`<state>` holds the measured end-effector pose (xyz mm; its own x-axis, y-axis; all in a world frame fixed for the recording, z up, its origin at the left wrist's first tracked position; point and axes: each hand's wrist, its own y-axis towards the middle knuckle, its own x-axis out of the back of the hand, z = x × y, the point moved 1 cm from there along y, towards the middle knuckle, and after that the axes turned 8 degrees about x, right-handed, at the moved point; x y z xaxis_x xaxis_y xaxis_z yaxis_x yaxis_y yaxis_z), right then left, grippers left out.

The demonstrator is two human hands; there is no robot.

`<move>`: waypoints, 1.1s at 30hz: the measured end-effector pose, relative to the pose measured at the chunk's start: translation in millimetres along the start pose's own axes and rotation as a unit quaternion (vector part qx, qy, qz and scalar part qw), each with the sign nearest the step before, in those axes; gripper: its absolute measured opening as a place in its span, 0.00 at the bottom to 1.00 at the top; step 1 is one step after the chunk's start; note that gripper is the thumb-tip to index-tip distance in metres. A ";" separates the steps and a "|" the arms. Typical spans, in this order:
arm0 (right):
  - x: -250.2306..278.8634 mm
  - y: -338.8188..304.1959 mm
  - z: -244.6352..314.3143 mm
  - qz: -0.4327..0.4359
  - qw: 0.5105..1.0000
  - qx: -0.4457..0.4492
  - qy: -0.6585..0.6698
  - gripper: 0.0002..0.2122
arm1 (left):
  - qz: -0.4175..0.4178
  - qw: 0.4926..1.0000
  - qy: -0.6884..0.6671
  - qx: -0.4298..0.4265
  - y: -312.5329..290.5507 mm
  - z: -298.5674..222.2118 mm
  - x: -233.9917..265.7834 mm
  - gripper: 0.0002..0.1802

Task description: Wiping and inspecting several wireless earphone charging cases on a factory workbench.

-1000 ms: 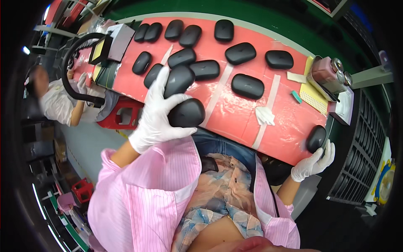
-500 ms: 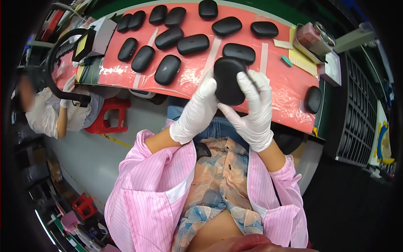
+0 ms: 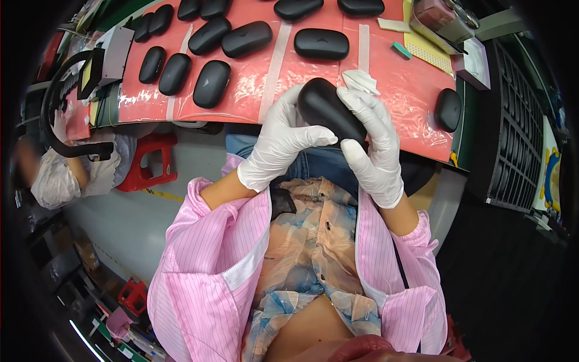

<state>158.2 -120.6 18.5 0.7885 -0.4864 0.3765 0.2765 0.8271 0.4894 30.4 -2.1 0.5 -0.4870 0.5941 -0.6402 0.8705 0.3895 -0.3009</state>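
Note:
Over the near edge of the bench I hold a smooth black oval case (image 3: 330,110), tilted, between both white-gloved hands. My left hand (image 3: 278,140) grips its left side, with the thumb along the near face. The fingers of my right hand (image 3: 379,145) wrap round its right side and the thumb presses at the lower end. Just beyond the right fingers is a crumpled white cloth (image 3: 360,81). A similar black case (image 3: 321,44) lies on the red mat (image 3: 253,90) beyond my hands.
Several more black cases (image 3: 212,83) lie on the mat, one (image 3: 448,110) at the far right. A small green block (image 3: 401,50) and a clear-walled container (image 3: 439,23) are at the back right. On the left, a person (image 3: 66,175) sits beyond a red stool (image 3: 151,161).
The held case has turned from a flat, face-on view to a slanting one, and my fingers have shifted round it. The bench appears higher in view, and the white cloth now shows.

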 end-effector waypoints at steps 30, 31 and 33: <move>110.4 -63.5 -55.7 -0.125 0.856 -0.064 -0.498 0.05 | 0.118 0.984 -0.054 0.121 8.0 9.9 5.0 0.56; 110.0 -62.7 -54.5 -0.086 0.821 -0.037 -0.563 0.06 | 0.125 0.979 -0.070 0.147 6.8 9.9 4.7 0.60; 105.7 -65.9 -58.2 -0.012 0.775 -0.021 -0.631 0.08 | 0.147 0.970 -0.101 0.165 2.6 12.9 7.8 0.60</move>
<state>255.3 -210.1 -19.8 -0.3762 -0.3668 0.8509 0.3216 0.8095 0.4912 29.8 -5.6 -14.4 -0.2204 0.4830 -0.8474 0.9609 -0.0418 -0.2737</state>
